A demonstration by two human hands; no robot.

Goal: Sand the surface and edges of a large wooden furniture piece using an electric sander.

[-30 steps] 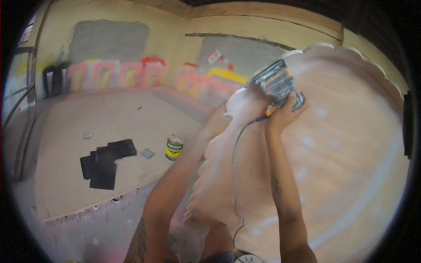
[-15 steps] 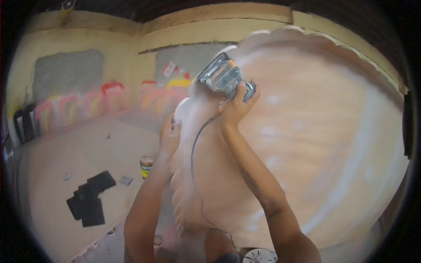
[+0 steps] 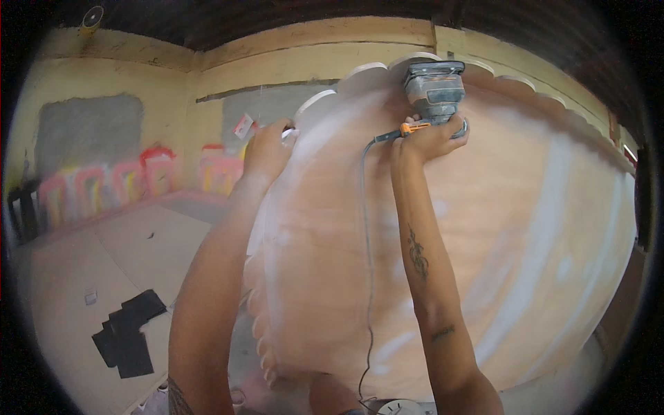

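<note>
A large wooden panel [image 3: 325, 242] with a scalloped rim stands upright before me, its face streaked with whitish patches. My right hand [image 3: 432, 142] is wrapped round the grip of a grey and orange electric sander [image 3: 436, 90]. The sander's flat pad faces up against the inner side of the panel's top scalloped edge. From its orange cable end a dark power cord [image 3: 366, 228] hangs down across the panel. My left hand [image 3: 270, 151] is closed on a scallop at the panel's upper left edge; some of its fingers are hidden.
Black sheets [image 3: 131, 332] lie on a pale board floor [image 3: 76, 277] at the left, near a small square piece [image 3: 90, 297]. Behind stands a yellow wall [image 3: 162, 86] with grey patches and red and pink paint marks. A white round object [image 3: 399, 408] sits at the bottom edge.
The sander in my right hand has moved right along the top edge, and its pad has turned more upward. My left hand has shifted up the panel's left rim.
</note>
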